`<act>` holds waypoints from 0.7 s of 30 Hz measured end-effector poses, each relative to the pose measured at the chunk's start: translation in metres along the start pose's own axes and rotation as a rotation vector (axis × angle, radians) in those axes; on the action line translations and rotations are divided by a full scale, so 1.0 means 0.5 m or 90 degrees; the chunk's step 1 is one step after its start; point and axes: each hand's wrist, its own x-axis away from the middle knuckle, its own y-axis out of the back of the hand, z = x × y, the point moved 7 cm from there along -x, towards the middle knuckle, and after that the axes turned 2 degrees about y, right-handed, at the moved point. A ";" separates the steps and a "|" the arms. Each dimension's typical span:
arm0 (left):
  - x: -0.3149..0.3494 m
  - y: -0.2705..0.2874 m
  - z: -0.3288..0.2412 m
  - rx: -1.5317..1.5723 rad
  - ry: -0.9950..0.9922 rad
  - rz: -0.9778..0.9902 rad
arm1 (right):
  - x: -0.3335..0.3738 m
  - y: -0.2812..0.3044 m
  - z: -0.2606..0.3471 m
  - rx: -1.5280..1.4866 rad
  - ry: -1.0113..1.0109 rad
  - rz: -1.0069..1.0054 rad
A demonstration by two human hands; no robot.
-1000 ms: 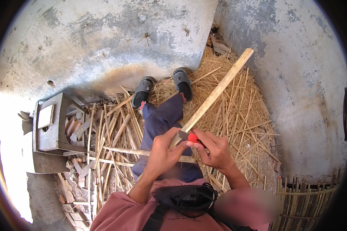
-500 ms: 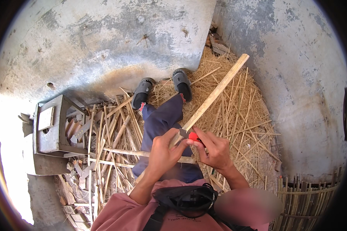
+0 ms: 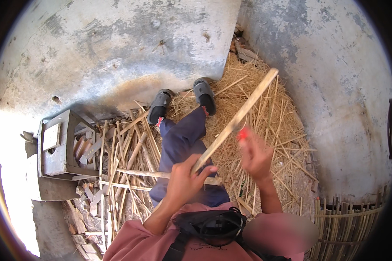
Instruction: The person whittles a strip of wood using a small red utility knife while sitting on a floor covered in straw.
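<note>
My left hand (image 3: 185, 176) is closed around the near part of a long, pale split bamboo strip (image 3: 237, 117), which slants up and away to the right. In my right hand (image 3: 256, 156), blurred by motion, is a red-handled knife (image 3: 243, 134). Its blade is smeared and lies at the right edge of the strip, about midway along; whether it touches cannot be made out. Behind my left hand a bamboo pole (image 3: 139, 172) lies across my legs.
Bamboo sticks and shavings (image 3: 274, 130) cover the floor. A wooden box (image 3: 65, 143) stands at the left among broken bricks. A woven bamboo basket (image 3: 346, 230) sits at the lower right. Grey walls (image 3: 117, 56) rise ahead and to the right. My sandals (image 3: 204, 91) rest near the wall.
My right hand has moved up and away along the bamboo strip with the knife, apart from my left hand. The strip's far end has dipped slightly; my left hand keeps its hold.
</note>
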 end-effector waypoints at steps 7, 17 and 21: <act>0.039 -0.004 0.048 -0.032 0.037 0.018 | -0.067 0.047 -0.080 -0.017 -0.068 0.015; 0.016 0.013 0.068 0.000 0.028 0.090 | -0.047 0.032 -0.104 -0.082 -0.113 0.061; 0.014 0.006 0.053 0.056 0.023 0.104 | -0.039 0.007 -0.073 -0.122 -0.089 0.113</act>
